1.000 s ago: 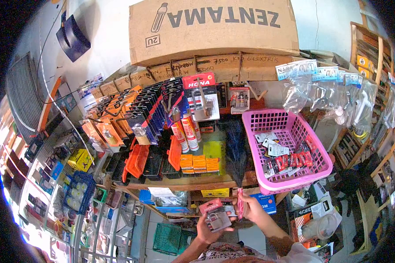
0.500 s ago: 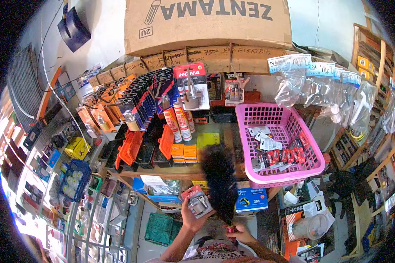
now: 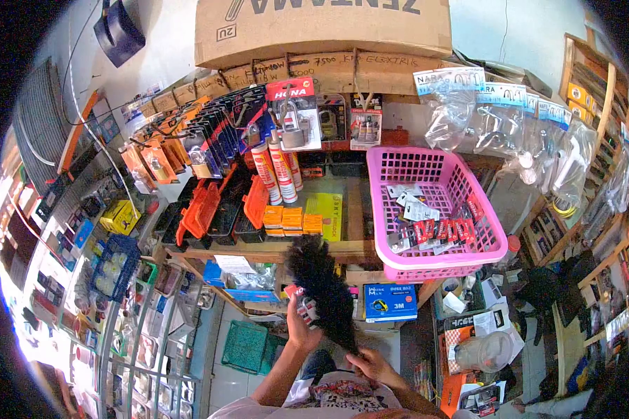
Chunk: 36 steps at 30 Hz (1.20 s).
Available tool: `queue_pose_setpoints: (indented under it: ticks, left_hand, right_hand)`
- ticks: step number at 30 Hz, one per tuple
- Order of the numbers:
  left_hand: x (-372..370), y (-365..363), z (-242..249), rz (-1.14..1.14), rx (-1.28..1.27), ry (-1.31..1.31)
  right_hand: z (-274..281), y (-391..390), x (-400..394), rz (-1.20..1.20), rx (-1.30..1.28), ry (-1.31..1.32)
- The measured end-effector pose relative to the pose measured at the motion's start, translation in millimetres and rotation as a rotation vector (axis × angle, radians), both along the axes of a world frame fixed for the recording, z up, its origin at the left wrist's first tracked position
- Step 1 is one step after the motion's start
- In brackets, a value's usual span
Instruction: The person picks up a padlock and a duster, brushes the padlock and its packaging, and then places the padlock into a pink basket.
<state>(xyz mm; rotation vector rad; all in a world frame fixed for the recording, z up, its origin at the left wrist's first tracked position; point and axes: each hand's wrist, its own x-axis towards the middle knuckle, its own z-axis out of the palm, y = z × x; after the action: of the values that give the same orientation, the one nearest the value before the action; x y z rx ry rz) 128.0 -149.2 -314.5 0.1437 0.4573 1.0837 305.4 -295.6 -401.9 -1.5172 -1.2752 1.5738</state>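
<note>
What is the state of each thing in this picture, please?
left hand: shut on padlock pack, raised
padlock pack: held, mostly hidden behind the duster
right hand: shut on feather duster handle
feather duster: held tilted, feathers over the pack
pink basket: on the shelf, part filled with small packs
cardboard box: closed, upside down on top

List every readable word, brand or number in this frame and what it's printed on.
"ZENTAMA" (upside down, cut off by the frame edge) and "2U": cardboard box on top.
"7500" and roughly "ELEKTRIK", handwritten: cardboard strip beneath it.
"HONA": red padlock card.
"3M": blue box.
"NARA", uncertain: header cards of the hanging bags.
Other packets, and the one in the left hand: too small to read.
</note>
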Motion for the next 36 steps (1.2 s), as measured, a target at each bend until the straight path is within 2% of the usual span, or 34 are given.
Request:
queue_pose_setpoints:
  ticks: [2, 7, 11, 13, 16, 18, 20, 22, 23, 26, 28, 29, 30, 32, 33, 34, 35, 36]
  left_hand:
    - [5.2, -1.3, 1.9, -0.01, -0.018, 0.024]
    - [19.8, -9.0, 22.5, -0.023, -0.05, 0.148]
    - [19.5, 2.7, 11.6, -0.082, -0.036, 0.136]
    - [22.9, 7.5, 8.1, -0.098, -0.037, 0.118]
    - [31.2, 12.4, 10.5, -0.039, -0.073, 0.196]
    - [47.4, 2.9, 53.9, 0.073, -0.128, 0.354]
    - [31.2, 7.0, 47.7, -0.084, 0.0, 0.153]
    - [9.4, 31.6, 6.1, -0.306, 0.176, -0.245]
    - [0.9, 63.1, -51.9, -0.447, 0.29, -0.544]
    - [10.0, 38.4, 12.1, -0.355, 0.351, -0.587]
    - [11.7, 24.7, 29.9, -0.088, 0.379, -0.088]
    - [9.7, 24.3, 21.4, -0.108, 0.436, -0.169]
    - [8.0, 23.6, 15.0, -0.132, 0.491, -0.251]
    - [9.4, 27.6, 18.7, 0.024, 0.398, -0.038]
    - [7.6, 26.6, 39.8, -0.024, 0.222, -0.042]
    - [3.7, 26.1, 28.4, -0.025, 0.11, -0.064]
    - [3.2, 25.2, 32.4, -0.153, 0.178, -0.436]
    - [4.9, 28.2, 19.9, -0.159, 0.37, -0.237]
  right_hand:
    - [-15.9, -2.4, 0.3, -0.011, 0.022, 0.047]
    - [-60.2, -5.5, 2.4, -0.191, 0.422, 0.052]
    - [6.0, -3.1, -2.9, -0.306, 0.317, 0.181]
    - [-21.7, 1.9, 1.1, -0.26, 0.388, 0.066]
    - [-24.4, -0.6, 4.2, -0.217, 0.365, 0.028]
    - [-1.3, 1.1, 4.8, -0.212, 0.371, 0.052]
    - [34.2, 0.0, 2.3, -0.219, 0.432, 0.079]
    - [23.4, -2.4, 8.6, -0.19, 0.318, 0.098]
    - [19.5, -4.0, 10.6, -0.173, 0.26, 0.108]
    - [42.2, -13.2, 11.1, -0.111, 0.277, 0.033]
    - [13.8, -20.5, 21.1, 0.036, 0.405, -0.058]
    - [17.2, -19.4, 21.0, 0.107, 0.479, -0.101]
    - [22.8, -23.4, 18.0, -0.014, 0.419, -0.023]
    - [44.0, -30.9, 9.7, -0.259, 0.289, 0.129]
    - [47.8, -34.4, 8.7, -0.255, 0.286, 0.117]
    - [50.2, -37.9, 9.3, -0.252, 0.285, 0.106]
    - [52.2, -39.5, 11.0, -0.25, 0.288, 0.093]
    - [54.7, -39.3, 14.4, -0.171, 0.299, 0.074]
